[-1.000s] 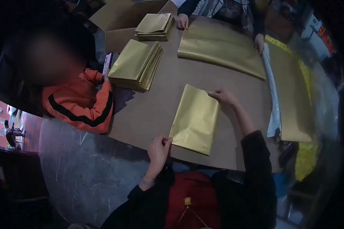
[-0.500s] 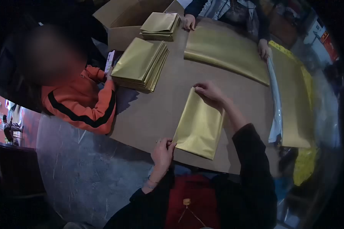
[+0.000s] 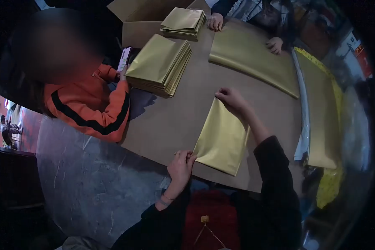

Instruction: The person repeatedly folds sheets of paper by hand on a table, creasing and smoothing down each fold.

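Note:
A folded gold sheet (image 3: 224, 141) lies at the near side of the table, smooth and shiny with a few soft creases. My left hand (image 3: 181, 167) pinches its near left corner between thumb and fingers. At the far left corner my right hand (image 3: 232, 99) grips the edge in the same way, the forearm passing over the sheet's right side. Beyond my hands a larger gold sheet (image 3: 254, 58), folded over, lies under a co-worker's two hands. Whether my sheet is paper or foil, I cannot tell.
Stacks of folded gold sheets, one large (image 3: 154, 62) and one small (image 3: 183, 18), stand at the back left. Behind them is an open cardboard box (image 3: 141, 33). A person in an orange sleeve (image 3: 87, 112) holds a phone (image 3: 123, 59). More gold sheeting (image 3: 321, 116) lies right.
My hands keep their pinches on the gold sheet's two corners. The co-worker's hand at the right has moved inward from the larger sheet's end. The whole view has shifted slightly.

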A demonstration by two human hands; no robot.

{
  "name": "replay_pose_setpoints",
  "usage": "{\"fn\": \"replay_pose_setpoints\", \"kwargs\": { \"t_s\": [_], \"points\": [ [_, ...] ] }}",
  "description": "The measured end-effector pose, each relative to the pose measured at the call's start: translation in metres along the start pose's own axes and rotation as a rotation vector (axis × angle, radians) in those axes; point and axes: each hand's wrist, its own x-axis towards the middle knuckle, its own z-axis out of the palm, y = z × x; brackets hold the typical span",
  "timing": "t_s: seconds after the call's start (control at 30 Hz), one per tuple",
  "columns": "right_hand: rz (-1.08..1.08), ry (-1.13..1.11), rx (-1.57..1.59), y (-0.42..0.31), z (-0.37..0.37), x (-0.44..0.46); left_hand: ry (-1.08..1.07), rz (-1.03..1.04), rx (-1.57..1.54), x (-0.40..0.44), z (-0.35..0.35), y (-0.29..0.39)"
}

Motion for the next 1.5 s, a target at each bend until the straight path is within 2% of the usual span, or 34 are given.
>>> {"fn": "replay_pose_setpoints", "kwargs": {
  "t_s": [0.07, 0.13, 0.2, 0.33, 0.4, 0.53, 0.63, 0.73, 0.8, 0.9, 0.97, 1.1, 1.33, 1.5],
  "points": [
    [-0.082, 0.102, -0.289, -0.028, 0.002, -0.018, -0.007, 0.000, 0.008, -0.001, 0.000, 0.000],
    [-0.156, 0.141, -0.310, -0.028, 0.005, -0.019, -0.028, -0.003, -0.022, 0.001, -0.003, 0.003],
    [-0.210, 0.235, -0.497, -0.031, 0.008, -0.020, -0.018, 0.017, -0.008, 0.000, -0.004, 0.002],
    [-0.133, 0.172, -0.406, -0.034, 0.006, -0.021, -0.030, -0.003, -0.052, -0.001, -0.002, 0.003],
    [-0.223, 0.212, -0.385, -0.025, 0.007, -0.016, -0.023, 0.006, -0.039, 0.000, -0.003, 0.005],
    [-0.254, 0.258, -0.498, -0.021, 0.008, -0.015, -0.042, 0.055, 0.011, -0.001, -0.005, 0.003],
    [-0.161, 0.248, -0.462, -0.022, 0.010, -0.015, -0.018, 0.066, 0.013, -0.002, -0.002, 0.001],
    [-0.277, 0.423, -0.626, -0.028, 0.022, -0.028, 0.007, 0.086, 0.039, -0.004, 0.002, -0.002],
    [-0.521, 0.631, -0.694, -0.020, 0.044, -0.043, 0.052, 0.124, 0.024, -0.002, 0.002, -0.002],
    [-0.663, 0.386, -0.601, -0.042, 0.076, -0.091, -0.003, 0.087, 0.035, -0.003, -0.001, 0.001],
    [-0.668, 0.247, -0.589, -0.043, 0.094, -0.116, 0.021, 0.127, 0.031, -0.003, -0.002, 0.000],
    [-0.539, 0.105, -0.766, -0.024, 0.115, -0.130, 0.040, 0.157, -0.001, -0.003, 0.001, -0.001],
    [-0.576, 0.090, -0.920, -0.021, 0.112, -0.127, 0.034, 0.165, 0.058, -0.003, 0.002, -0.002],
    [-0.588, 0.099, -0.815, -0.018, 0.112, -0.126, 0.046, 0.175, 0.077, -0.005, 0.005, -0.003]
  ]
}}
